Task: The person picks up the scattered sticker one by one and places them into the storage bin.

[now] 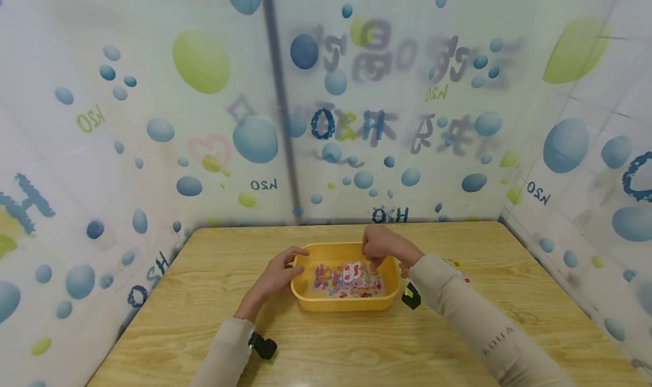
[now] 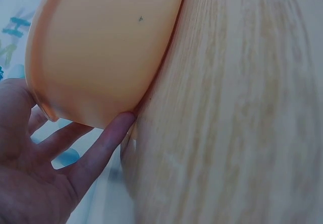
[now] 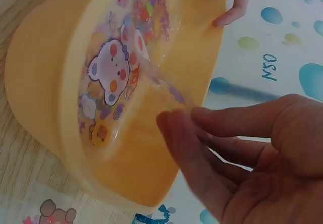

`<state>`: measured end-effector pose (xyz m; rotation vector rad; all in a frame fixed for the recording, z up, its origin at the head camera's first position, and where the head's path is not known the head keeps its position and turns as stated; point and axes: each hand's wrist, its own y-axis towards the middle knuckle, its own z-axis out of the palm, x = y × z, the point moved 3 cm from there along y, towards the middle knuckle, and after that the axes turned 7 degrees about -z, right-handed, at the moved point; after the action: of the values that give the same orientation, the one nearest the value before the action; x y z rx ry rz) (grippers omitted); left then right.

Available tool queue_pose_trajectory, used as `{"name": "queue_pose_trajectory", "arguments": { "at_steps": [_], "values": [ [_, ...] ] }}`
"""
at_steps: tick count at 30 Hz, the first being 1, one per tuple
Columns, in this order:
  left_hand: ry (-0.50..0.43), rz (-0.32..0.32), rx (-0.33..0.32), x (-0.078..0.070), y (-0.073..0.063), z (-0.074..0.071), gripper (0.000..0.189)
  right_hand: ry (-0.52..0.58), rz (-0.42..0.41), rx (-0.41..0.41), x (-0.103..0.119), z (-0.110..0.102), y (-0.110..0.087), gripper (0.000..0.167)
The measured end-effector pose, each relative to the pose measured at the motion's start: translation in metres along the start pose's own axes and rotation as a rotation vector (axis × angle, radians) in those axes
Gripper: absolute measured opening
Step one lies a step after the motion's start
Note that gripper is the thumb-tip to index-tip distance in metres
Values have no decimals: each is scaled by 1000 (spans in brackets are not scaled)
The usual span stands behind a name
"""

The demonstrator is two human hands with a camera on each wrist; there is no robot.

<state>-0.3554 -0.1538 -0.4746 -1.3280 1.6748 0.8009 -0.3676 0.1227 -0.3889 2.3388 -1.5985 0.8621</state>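
A yellow plastic basin [image 1: 346, 304] stands on the wooden table, its floor covered with colourful stickers or printed cut-outs [image 1: 328, 280]. Among them a white bear-like figure [image 3: 107, 65] stands out in the right wrist view. My left hand [image 1: 279, 271] holds the basin's left end, some fingers over the rim and one low against the outer wall [image 2: 101, 57]. Above the basin's right part, my right hand [image 3: 237, 153] pinches a clear strip with purple marks [image 3: 169, 89] between thumb and fingertips. The strip slants down into the basin; where its far end stops is unclear.
Right of the basin, partly behind the right sleeve, lie small colourful pieces [image 1: 455, 264]. A clear sheet with a brown bear print [image 3: 54, 213] lies beside the basin. Bubble-patterned curtains [image 1: 244, 200] surround the table [image 1: 326, 347] at the back and sides.
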Motion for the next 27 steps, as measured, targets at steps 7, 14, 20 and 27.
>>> {"name": "queue_pose_trajectory", "arguments": {
  "at_steps": [7, 14, 20, 27],
  "values": [
    [24, 11, -20, 2, 0, 0, 33, -86, 56, 49, -3, 2, 10, 14],
    [-1, -5, -11, 1, 0, 0, 34, -156, 153, 63, -5, 5, 22, 11],
    [-5, -6, -7, 1, 0, 0, 33, -97, 184, 129, 1, 6, 18, 20],
    [1, -5, -19, 0, -1, 0, 33, -82, 233, 215, -3, 8, 23, 24]
  ]
}}
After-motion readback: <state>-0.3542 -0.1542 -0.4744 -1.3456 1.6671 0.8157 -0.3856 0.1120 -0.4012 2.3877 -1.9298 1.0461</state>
